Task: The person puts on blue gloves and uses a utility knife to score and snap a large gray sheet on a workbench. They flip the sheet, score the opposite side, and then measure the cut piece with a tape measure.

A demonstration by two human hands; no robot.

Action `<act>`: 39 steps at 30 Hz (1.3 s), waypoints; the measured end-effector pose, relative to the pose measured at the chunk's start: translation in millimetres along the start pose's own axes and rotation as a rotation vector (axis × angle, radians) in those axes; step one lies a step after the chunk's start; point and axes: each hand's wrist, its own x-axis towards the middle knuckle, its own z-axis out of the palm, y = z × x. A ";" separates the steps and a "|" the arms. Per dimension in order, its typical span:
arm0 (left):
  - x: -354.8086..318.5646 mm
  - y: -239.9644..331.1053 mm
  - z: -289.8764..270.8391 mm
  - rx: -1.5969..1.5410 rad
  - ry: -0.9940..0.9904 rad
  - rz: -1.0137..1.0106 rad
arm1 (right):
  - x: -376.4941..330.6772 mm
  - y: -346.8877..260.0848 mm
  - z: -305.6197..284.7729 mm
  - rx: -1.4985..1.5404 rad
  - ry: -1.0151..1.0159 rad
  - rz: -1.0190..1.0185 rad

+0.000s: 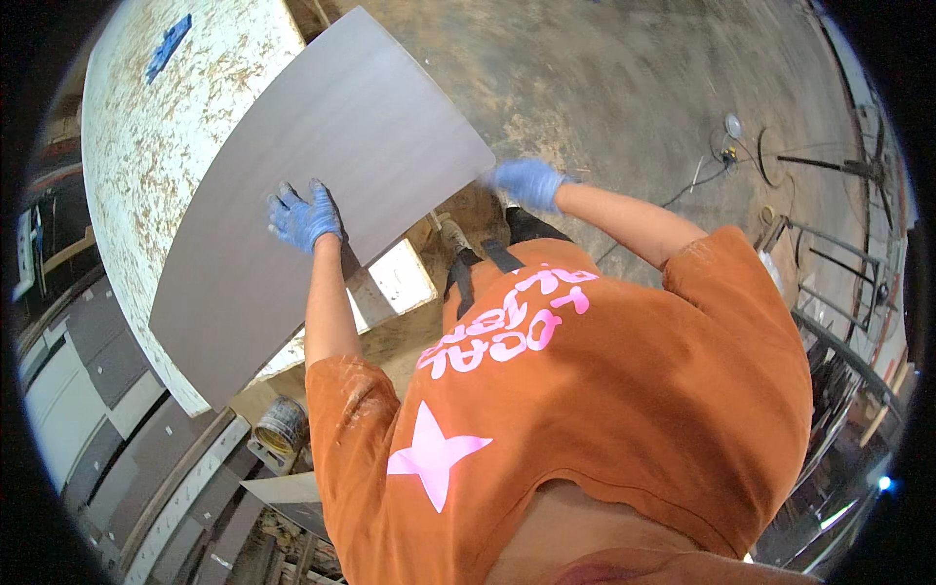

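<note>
Grey bucket (285, 416), contents unclear. Left hand (306, 218) lies spread on a smooth panel (361, 122); right hand (527, 183), blurred beside its corner, grip indeterminable.

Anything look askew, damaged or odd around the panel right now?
The white tabletop is heavily blotched with brown, as if worn or stained. A crumpled blue item, perhaps a glove, lies loose on its far end. The grey panel shows no clear damage.

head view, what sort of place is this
Probably a workshop: a large grey panel lies over a scuffed white work surface, what look like stacked boards fill the lower left, and the floor is stained.
</note>
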 end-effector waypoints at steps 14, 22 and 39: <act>-3.2 -3.9 -6.2 -0.046 -0.067 0.091 | 12.7 -16.4 19.1 0.182 0.562 0.345; -5.4 -5.4 -11.7 -0.090 -0.094 0.097 | 13.1 -63.2 86.5 0.377 0.764 0.361; -4.8 -4.0 -12.9 -0.093 -0.077 0.130 | 39.1 -65.0 107.0 0.408 0.864 0.471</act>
